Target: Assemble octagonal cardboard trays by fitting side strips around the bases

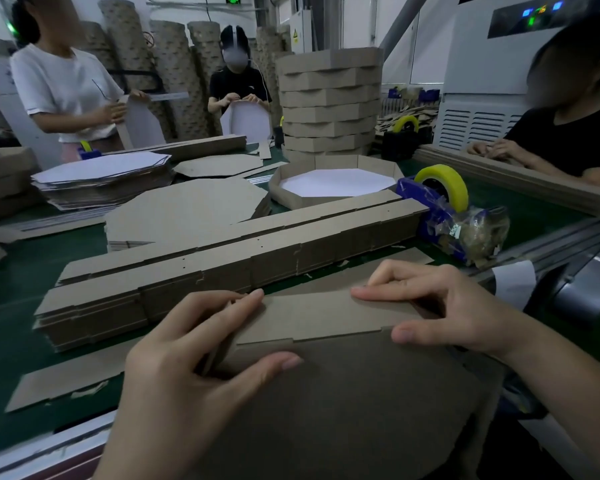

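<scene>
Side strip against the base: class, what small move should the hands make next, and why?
Probably press the side strip snug along the far edge of the base before wrapping further: left hand and right hand pinch it there, with its notched edge meeting the base.

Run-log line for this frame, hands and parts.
phase: fitting side strip to base edge | left hand: grips side strip, thumb on base | right hand: pinches side strip
</scene>
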`<state>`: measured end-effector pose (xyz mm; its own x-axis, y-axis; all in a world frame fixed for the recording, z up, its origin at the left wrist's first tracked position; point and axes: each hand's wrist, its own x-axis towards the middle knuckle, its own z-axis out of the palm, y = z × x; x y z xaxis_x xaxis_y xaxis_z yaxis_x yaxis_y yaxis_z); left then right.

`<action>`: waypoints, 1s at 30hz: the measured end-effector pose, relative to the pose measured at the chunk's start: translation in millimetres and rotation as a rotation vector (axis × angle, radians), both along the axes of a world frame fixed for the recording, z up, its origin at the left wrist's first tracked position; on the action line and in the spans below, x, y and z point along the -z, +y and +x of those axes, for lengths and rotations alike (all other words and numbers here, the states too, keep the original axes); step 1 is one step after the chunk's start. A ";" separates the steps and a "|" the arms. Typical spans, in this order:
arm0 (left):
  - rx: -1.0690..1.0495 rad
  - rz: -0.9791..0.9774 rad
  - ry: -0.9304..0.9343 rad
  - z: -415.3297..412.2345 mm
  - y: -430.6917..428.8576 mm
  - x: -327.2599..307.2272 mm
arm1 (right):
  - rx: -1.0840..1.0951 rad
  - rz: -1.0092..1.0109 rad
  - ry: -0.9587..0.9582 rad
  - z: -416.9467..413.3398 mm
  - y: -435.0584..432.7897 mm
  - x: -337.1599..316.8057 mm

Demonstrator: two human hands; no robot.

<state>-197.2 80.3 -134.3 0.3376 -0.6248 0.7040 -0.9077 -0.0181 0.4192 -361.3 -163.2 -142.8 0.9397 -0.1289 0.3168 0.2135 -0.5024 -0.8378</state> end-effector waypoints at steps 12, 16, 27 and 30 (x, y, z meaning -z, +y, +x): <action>0.149 0.350 -0.308 -5.0 -18.8 -27.6 | -0.022 0.006 0.001 5.2 0.4 2.8; 0.138 0.397 -0.350 -9.7 -31.6 -28.7 | -0.003 -0.002 0.048 3.1 -1.4 5.2; 0.100 0.400 -0.321 -6.9 -37.8 -21.2 | 1.209 -0.184 -0.077 -18.7 -156.4 -23.1; 0.104 0.425 -0.299 -7.8 -37.1 -21.5 | 1.266 -0.150 0.272 -18.2 -198.4 -21.9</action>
<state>-205.1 43.3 -112.8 0.0820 -0.8957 0.4371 -0.9925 -0.0337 0.1172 -379.4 -361.6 -120.9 0.2287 -0.9470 0.2254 -0.6407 -0.3208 -0.6976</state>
